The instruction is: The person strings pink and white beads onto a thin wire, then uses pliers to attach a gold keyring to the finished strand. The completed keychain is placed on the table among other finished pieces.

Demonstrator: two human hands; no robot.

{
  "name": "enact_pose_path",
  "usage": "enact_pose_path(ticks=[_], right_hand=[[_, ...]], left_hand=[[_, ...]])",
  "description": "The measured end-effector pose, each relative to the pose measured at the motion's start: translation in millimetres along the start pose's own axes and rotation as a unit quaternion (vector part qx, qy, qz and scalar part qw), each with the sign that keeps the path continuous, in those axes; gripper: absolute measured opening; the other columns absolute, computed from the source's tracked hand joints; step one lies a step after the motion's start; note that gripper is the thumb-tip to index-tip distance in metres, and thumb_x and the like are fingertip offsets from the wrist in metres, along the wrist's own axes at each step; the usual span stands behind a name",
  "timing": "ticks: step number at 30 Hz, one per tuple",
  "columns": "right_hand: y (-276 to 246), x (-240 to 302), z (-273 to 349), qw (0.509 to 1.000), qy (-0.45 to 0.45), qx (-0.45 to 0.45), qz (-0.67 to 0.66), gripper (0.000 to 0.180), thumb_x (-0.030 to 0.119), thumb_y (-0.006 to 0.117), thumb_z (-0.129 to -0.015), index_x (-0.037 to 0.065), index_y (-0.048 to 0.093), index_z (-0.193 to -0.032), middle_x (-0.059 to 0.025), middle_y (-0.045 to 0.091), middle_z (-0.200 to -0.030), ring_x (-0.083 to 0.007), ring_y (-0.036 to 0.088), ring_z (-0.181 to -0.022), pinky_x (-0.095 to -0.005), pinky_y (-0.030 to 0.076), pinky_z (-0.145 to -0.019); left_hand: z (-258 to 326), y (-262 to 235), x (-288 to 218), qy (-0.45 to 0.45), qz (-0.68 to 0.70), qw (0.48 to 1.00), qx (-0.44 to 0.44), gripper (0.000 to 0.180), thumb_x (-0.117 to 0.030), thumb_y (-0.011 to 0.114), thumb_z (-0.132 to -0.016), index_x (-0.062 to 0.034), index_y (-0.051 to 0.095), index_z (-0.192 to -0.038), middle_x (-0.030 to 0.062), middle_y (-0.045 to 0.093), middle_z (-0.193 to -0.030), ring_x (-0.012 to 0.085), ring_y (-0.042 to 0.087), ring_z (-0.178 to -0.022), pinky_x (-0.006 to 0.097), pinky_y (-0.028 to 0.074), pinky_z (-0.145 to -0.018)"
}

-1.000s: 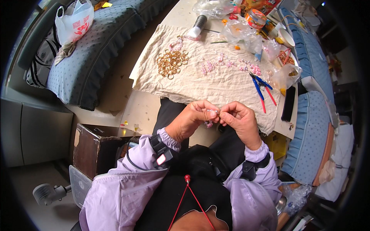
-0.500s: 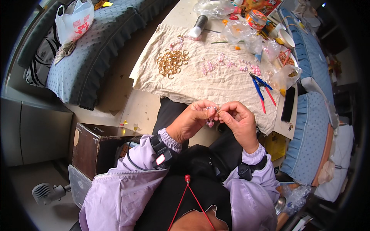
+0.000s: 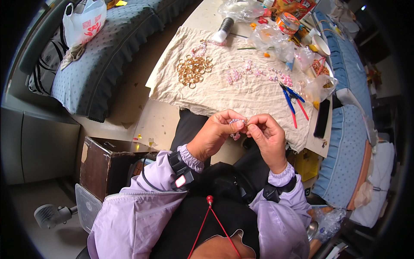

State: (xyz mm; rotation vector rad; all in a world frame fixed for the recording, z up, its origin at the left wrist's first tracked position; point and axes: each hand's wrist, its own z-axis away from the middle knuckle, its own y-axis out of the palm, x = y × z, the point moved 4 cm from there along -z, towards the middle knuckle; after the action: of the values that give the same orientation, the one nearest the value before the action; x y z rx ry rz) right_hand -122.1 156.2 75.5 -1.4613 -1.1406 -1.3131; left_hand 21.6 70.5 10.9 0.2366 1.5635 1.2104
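A short strand of pink and clear beads hangs just in front of the cloth's near edge, over my lap. My left hand pinches it between thumb and fingers. Against its end, my right hand is closed in a pinch of thumb and forefinger, fingertips almost touching the left ones. What the right fingertips grip is too small and covered to make out. Up on the cream cloth lie a heap of gold rings, scattered pink beads and cutting pliers with blue and red handles.
A dark spool stands behind the rings. Clear plastic bags, an orange-lidded jar and a white bowl crowd the table's far right. A black phone-like slab lies by the right edge. Blue padded seats flank the table.
Both hands stay almost in place; the fingertips shift slightly along the beaded strand. The whole view drifts a little.
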Motion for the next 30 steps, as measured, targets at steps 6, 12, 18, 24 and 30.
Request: enact_pose_path(ticks=[6, 12, 18, 24, 30], right_hand=[[-1.3, 0.8, -0.9, 1.0, 0.016, 0.005, 0.009, 0.008, 0.006, 0.068, -0.108, -0.002, 0.065, -0.11, -0.0025, 0.071, -0.098, -0.007, 0.068, -0.089, -0.0237, 0.055, -0.08], [1.3, 14.4, 3.5, 0.971, -0.09, -0.021, 0.221, 0.008, 0.004, 0.07, -0.104, 0.0, 0.065, -0.109, -0.0054, 0.071, -0.095, -0.0119, 0.068, -0.079, -0.0278, 0.056, -0.072], [5.2, 3.3, -1.6, 0.99, -0.033, -0.026, 0.133, 0.007, 0.004, 0.069, -0.105, 0.0, 0.065, -0.109, -0.0062, 0.07, -0.097, -0.0129, 0.07, -0.083, -0.0278, 0.057, -0.075], [6.5, -1.3, 1.3, 1.0, 0.003, -0.015, 0.005, 0.009, 0.006, 0.067, -0.109, -0.001, 0.064, -0.112, -0.0034, 0.069, -0.099, -0.0092, 0.068, -0.09, -0.0251, 0.056, -0.083], [9.0, -3.2, 3.7, 0.999, 0.004, -0.033, -0.014, 0.01, 0.007, 0.068, -0.109, -0.001, 0.064, -0.113, -0.0042, 0.07, -0.102, -0.0094, 0.069, -0.092, -0.0248, 0.056, -0.084]], left_hand=[[1.1, 6.8, -4.5, 0.01, -0.008, 1.0, 0.001, 0.017, -0.015, 0.08, -0.101, -0.0044, 0.073, -0.113, 0.0058, 0.078, -0.105, 0.0133, 0.07, -0.092, 0.028, 0.052, -0.079], [7.7, 11.8, -15.5, 0.051, -0.143, 0.987, -0.042, 0.016, -0.011, 0.082, -0.098, -0.0016, 0.075, -0.108, 0.0062, 0.076, -0.097, 0.0139, 0.066, -0.084, 0.031, 0.053, -0.082], [2.9, 6.7, -6.1, 0.023, -0.018, 0.999, -0.025, 0.014, -0.01, 0.079, -0.101, -0.0016, 0.073, -0.11, 0.0077, 0.078, -0.103, 0.014, 0.07, -0.089, 0.029, 0.054, -0.079], [1.3, 5.2, -0.1, 0.025, 0.053, 0.998, 0.023, 0.013, -0.01, 0.076, -0.103, -0.0027, 0.072, -0.112, 0.0078, 0.076, -0.102, 0.0157, 0.068, -0.091, 0.031, 0.052, -0.08], [1.7, 9.1, -0.4, 0.027, 0.087, 0.996, 0.012, 0.016, -0.011, 0.077, -0.103, -0.0029, 0.071, -0.115, 0.0081, 0.075, -0.101, 0.0164, 0.066, -0.087, 0.032, 0.051, -0.08]])
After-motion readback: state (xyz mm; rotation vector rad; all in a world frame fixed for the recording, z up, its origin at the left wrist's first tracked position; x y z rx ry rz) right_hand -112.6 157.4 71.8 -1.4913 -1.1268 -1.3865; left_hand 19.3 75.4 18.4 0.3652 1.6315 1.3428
